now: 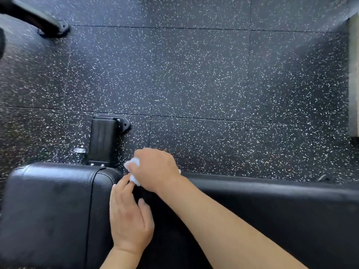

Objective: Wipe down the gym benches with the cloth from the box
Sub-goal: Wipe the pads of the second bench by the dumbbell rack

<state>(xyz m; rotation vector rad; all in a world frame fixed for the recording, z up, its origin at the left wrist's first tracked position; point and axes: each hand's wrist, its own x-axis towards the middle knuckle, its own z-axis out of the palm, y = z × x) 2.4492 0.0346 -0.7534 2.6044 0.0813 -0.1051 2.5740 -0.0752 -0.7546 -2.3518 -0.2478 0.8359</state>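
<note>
- Looking down through the head view, a black padded gym bench, the counter [50, 206] here, fills the lower part of the frame, with a seam running down its left pad and a gap between that pad and the longer pad [281, 210] stretching off to the right.
- The right hand [155, 169] reaches in from the lower right, forearm lying across the long pad, and its grip is curled round a bunched white cloth [134, 166]; the cloth shows only at the left side of the fist and a sliver at the wrist.
- The cloth sits at the far edge of the counter, right over the gap between the two pads.
- The left hand [128, 218] comes up from the bottom edge, back of the hand facing the camera; its fingertips [126, 181] touch the lower end of the cloth, just under the right hand. Whether its grip pinches the cloth or only touches it, I cannot tell.
- Beyond the counter's far edge a black frame post [103, 140] with a bolted foot plate stands on the floor.
- The floor [204, 74] is dark rubber tile speckled with white, its joints visible as thin lines.
- At top left a blurred dark frame leg [37, 20] ends in another foot plate.
- A pale strip [354, 74] runs along the right edge.
</note>
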